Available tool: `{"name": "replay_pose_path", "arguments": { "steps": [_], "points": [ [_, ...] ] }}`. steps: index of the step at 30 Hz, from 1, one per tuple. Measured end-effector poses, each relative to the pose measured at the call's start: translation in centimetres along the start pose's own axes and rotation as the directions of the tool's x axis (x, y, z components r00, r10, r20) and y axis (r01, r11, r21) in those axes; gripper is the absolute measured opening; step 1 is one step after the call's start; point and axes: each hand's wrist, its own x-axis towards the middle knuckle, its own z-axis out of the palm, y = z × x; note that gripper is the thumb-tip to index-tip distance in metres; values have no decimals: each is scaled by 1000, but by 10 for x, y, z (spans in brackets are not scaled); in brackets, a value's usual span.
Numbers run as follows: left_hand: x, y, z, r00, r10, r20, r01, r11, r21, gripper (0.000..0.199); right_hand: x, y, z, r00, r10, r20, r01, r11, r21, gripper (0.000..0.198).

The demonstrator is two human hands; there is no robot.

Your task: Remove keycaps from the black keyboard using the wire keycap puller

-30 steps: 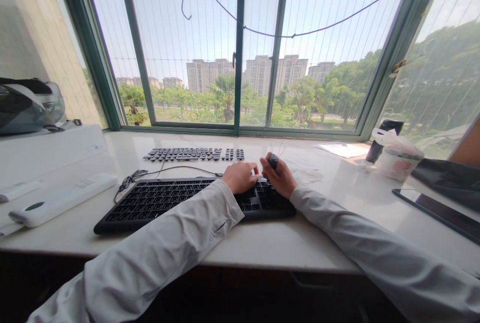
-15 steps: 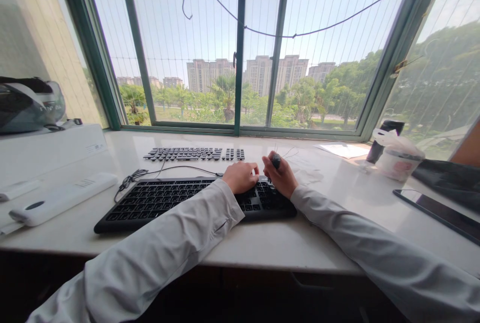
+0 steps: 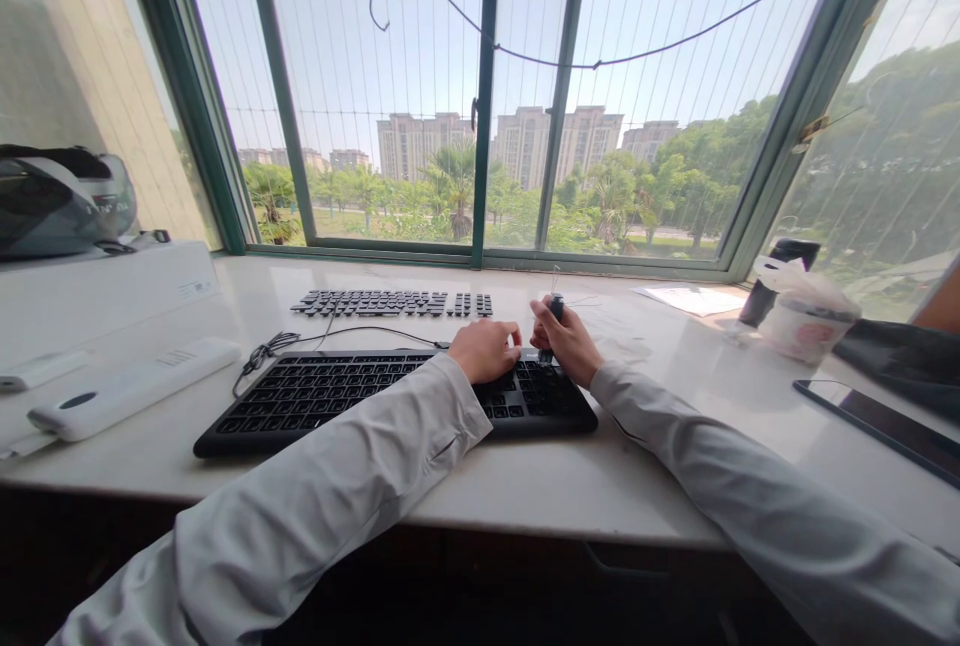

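Observation:
A black keyboard [image 3: 322, 401] with bare key sockets lies on the white tabletop. My left hand [image 3: 486, 351] rests on its rear part near the number pad, fingers bent down against it; the fingertips are partly hidden. In my right hand [image 3: 570, 341], closed in a fist, is a small black keycap puller [image 3: 556, 307] held upright. Thin wires stick up from its top, and its lower end is over the number pad. Whether that end touches the sockets I cannot tell. Behind the keyboard, loose black keycaps [image 3: 375, 303] are laid out in rows.
The keyboard's cable [image 3: 262, 356] is bundled at its back left. A white device [image 3: 135, 391] lies at the left, beside a white box [image 3: 105, 291] with a bag on it. At right are a phone [image 3: 885, 426], a wrapped cup [image 3: 806, 326] and paper [image 3: 694, 299].
My right hand has turned the keycap puller more upright, so its top wires and lower end show. My left hand stays on the keyboard. The whole view has shifted slightly.

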Motion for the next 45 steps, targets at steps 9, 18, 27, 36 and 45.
{"name": "replay_pose_path", "arguments": {
  "steps": [9,18,27,36,45],
  "points": [
    [0,0,0,1000,1,-7,-1,1000,-5,18,0,0,-1,993,62,99,-59,998,-33,45],
    [0,0,0,1000,3,-3,-3,1000,-15,20,-3,-10,-2,994,43,96,-55,991,119,31],
    [1,-2,2,1000,9,-4,-9,1000,-7,20,-3,-9,-2,996,-28,82,18,993,118,39],
    [1,-1,1,1000,7,7,-7,1000,-3,21,-3,-26,-3,992,88,92,-108,964,244,42],
    [1,-2,2,1000,15,4,-15,1000,-9,21,-2,-31,-9,982,139,129,-177,914,365,42]
  ]
}}
